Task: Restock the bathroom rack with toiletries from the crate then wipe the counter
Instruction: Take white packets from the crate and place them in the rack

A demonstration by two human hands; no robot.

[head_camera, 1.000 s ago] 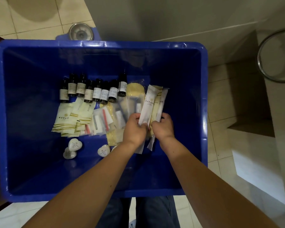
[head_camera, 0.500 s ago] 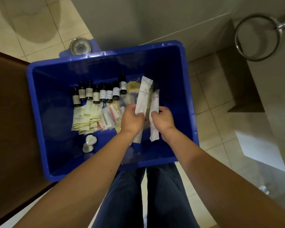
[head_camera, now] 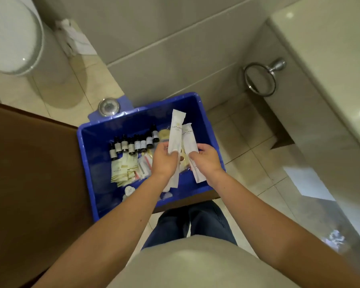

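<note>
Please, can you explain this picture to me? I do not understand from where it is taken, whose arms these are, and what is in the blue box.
There is no machine here. A camera worn on a person's head looks down at their own bare arms. The left hand and the right hand each hold one long white packet above a blue crate. Inside the crate lie small dark bottles, flat cream sachets and other small packets. The floor is tiled; a metal ring hangs on the wall.

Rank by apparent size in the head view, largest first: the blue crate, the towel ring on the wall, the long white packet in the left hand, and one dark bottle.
1. blue crate
2. long white packet in the left hand
3. towel ring: close to the packet, and farther from the camera, so this order is unsure
4. dark bottle
</note>
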